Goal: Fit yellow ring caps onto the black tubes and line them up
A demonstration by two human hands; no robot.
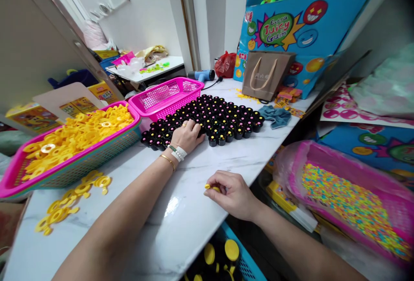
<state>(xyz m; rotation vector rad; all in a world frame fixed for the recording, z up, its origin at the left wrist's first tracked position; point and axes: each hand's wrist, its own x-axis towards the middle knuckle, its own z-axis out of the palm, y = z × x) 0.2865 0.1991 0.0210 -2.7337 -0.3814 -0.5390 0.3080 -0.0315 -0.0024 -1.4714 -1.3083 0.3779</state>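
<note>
My left hand (186, 137) reaches into the front of a tight group of small black cups (223, 117), many with a pink or yellow dot on top. Its thumb and fingers curl around one black cup at the group's front edge; the fingertips are partly hidden. Nearer to me, above the white marbled table (200, 229), my right hand (234, 194) is closed. A small yellow plastic piece (207, 186) shows between its thumb and forefinger, with more yellow inside the curled fingers. Several loose yellow ring-shaped parts (58, 215) lie on the table at left.
A pink basket (11, 177) heaped with yellow ring parts stands left, beside another pink basket (145, 99). Behind are a paper bag (263, 76), a blue cloth (274, 116) and gum cartons (291, 26). Lower right sits a tub of colourful candies (349, 199); a blue crate (246, 255) is below the table edge.
</note>
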